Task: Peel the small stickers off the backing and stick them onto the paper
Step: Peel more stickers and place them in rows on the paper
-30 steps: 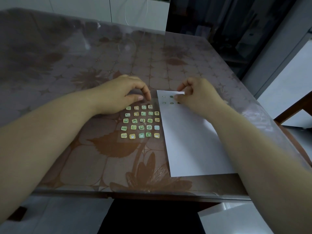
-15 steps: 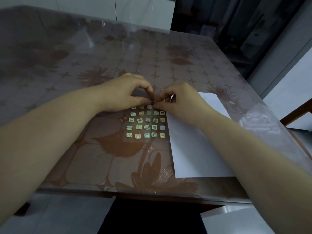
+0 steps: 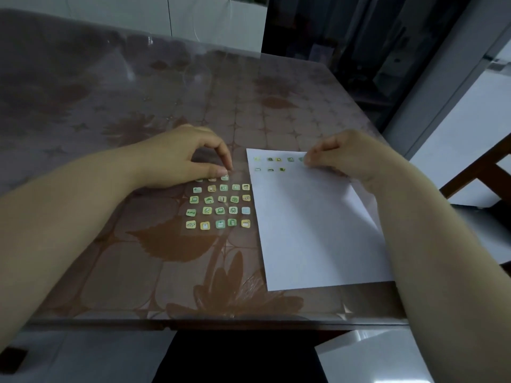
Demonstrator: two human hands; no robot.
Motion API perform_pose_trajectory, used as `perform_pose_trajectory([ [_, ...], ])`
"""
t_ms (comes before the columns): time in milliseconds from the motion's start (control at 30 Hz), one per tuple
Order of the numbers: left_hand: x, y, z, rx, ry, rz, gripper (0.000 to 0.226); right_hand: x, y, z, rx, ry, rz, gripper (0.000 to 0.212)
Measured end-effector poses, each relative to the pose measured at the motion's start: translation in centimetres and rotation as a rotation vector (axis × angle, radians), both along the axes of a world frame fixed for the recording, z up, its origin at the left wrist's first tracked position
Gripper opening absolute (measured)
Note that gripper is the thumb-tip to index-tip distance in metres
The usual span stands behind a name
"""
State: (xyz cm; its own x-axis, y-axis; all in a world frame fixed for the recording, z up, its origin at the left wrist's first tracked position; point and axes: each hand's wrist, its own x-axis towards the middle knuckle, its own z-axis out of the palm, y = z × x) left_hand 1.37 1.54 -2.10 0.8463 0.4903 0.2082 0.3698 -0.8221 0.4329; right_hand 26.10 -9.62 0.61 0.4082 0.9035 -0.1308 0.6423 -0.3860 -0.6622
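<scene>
A clear backing sheet with rows of small green and yellow stickers (image 3: 219, 205) lies on the table left of a white paper (image 3: 312, 225). Several stickers (image 3: 273, 163) sit in two short rows along the paper's far edge. My left hand (image 3: 188, 158) presses its thumb and fingertips on the backing's far edge, hiding the top row. My right hand (image 3: 345, 158) hovers at the paper's far right corner, thumb and forefinger pinched on a small green sticker (image 3: 302, 159) touching the paper.
The glass-topped table (image 3: 138, 272) with a brown floral pattern has its near edge close to my body. A wooden chair (image 3: 475, 175) stands at the right. A dark doorway lies beyond the table's far right corner.
My right hand left the backing sheet, where it met my left hand, and moved right to the paper's far edge with a sticker. My left hand stayed on the backing.
</scene>
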Motion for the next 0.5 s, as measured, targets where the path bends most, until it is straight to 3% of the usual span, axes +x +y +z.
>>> perform_pose_trajectory([
  [500, -0.1, 0.1, 0.2, -0.015, 0.017, -0.010, 0.012, -1.3, 0.3, -0.4, 0.051, 0.011, 0.022, 0.005],
])
